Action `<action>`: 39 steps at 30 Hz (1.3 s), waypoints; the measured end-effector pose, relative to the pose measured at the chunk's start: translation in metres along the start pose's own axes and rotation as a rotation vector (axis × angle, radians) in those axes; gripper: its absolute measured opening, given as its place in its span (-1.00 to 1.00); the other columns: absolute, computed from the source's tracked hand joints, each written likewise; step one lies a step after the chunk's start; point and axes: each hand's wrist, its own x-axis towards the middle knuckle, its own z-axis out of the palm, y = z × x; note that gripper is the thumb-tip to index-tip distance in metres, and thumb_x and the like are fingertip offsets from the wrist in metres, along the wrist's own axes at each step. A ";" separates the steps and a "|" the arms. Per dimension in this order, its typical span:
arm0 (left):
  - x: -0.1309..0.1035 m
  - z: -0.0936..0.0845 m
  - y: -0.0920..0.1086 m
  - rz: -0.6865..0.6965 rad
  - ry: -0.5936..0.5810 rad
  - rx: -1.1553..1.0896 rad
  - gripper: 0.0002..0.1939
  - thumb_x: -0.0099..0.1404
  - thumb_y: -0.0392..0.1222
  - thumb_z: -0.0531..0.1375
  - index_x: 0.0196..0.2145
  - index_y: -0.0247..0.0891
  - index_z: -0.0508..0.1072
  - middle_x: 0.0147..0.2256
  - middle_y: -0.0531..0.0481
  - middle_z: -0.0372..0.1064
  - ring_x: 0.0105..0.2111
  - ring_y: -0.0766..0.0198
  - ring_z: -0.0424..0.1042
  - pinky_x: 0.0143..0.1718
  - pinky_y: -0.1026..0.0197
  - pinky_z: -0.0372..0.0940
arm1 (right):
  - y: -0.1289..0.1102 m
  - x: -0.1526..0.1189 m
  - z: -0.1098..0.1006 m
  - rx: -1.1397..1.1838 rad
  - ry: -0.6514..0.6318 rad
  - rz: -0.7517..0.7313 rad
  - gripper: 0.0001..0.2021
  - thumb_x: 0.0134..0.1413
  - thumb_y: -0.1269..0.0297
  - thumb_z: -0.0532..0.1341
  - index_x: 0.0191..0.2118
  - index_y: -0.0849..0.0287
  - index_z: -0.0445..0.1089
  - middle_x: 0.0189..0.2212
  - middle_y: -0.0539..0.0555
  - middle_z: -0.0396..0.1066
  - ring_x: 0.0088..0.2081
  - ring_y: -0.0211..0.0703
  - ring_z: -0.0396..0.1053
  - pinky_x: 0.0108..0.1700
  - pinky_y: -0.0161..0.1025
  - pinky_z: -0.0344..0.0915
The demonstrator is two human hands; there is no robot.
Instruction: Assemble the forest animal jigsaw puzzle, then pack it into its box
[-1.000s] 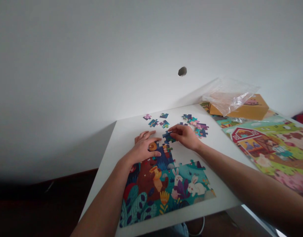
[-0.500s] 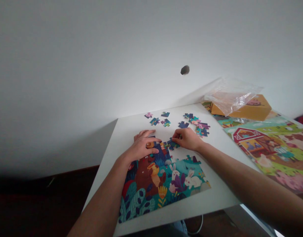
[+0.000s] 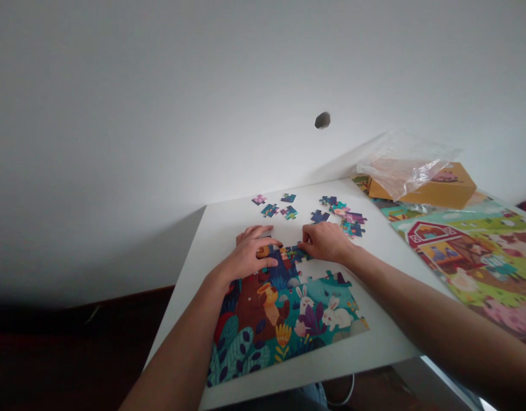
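A partly joined jigsaw puzzle (image 3: 297, 319) with a bear and white rabbits lies on the white table, with a gap at its upper right. Resting on its upper left part is my left hand (image 3: 250, 254), fingers spread and flat. My right hand (image 3: 325, 240) is closed on a dark blue puzzle piece (image 3: 303, 253) at the puzzle's upper edge, beside the joined part. The fingertips hide some of that piece, so I cannot tell whether it is fully locked in.
Loose puzzle pieces (image 3: 270, 210) lie at the back of the table (image 3: 229, 214), and another overlapping cluster (image 3: 352, 218) is beyond my right hand. To the right are a farm picture (image 3: 472, 251), an orange box (image 3: 457, 191) and a clear plastic bag (image 3: 411, 165). A wall stands behind.
My right hand has lowered slightly, its fingers curling down over the piece at the puzzle's edge. My left hand stays in place on the puzzle.
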 end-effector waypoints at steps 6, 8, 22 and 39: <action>-0.001 0.001 0.004 0.019 -0.002 -0.014 -0.56 0.17 -0.02 0.32 0.03 0.04 0.48 0.29 -0.02 0.12 0.30 -0.09 -0.02 0.27 -0.21 -0.06 | 0.002 0.000 0.003 0.005 -0.011 0.015 -0.77 0.11 0.00 0.24 -0.31 0.04 0.47 -0.37 0.08 0.54 -0.32 -0.02 0.48 -0.38 -0.24 0.19; -0.002 0.002 0.005 0.025 0.006 -0.022 -0.57 0.17 -0.04 0.31 0.02 0.02 0.48 0.29 -0.02 0.12 0.29 -0.08 -0.01 0.27 -0.20 -0.05 | 0.001 0.000 0.004 0.012 -0.004 0.015 -0.76 0.12 -0.01 0.24 -0.29 0.03 0.47 -0.36 0.07 0.54 -0.31 -0.03 0.47 -0.38 -0.25 0.19; -0.002 0.002 0.002 0.035 0.019 -0.022 -0.59 0.18 0.03 0.29 0.00 0.02 0.48 0.29 0.01 0.13 0.29 -0.06 0.02 0.27 -0.15 -0.04 | 0.006 -0.011 -0.011 0.036 -0.013 -0.250 -0.44 -0.08 -0.21 0.32 0.01 -0.02 0.45 -0.06 0.12 0.38 -0.29 -0.07 0.44 -0.35 -0.22 0.18; -0.002 0.001 0.004 0.059 0.009 -0.035 -0.59 0.21 0.06 0.28 0.00 -0.01 0.47 0.28 -0.05 0.12 0.28 -0.07 0.03 0.27 -0.20 -0.05 | 0.010 -0.006 -0.005 0.197 -0.075 -0.331 -0.58 0.03 -0.10 0.31 -0.05 0.00 0.48 -0.11 0.08 0.38 -0.23 -0.11 0.41 -0.29 -0.26 0.14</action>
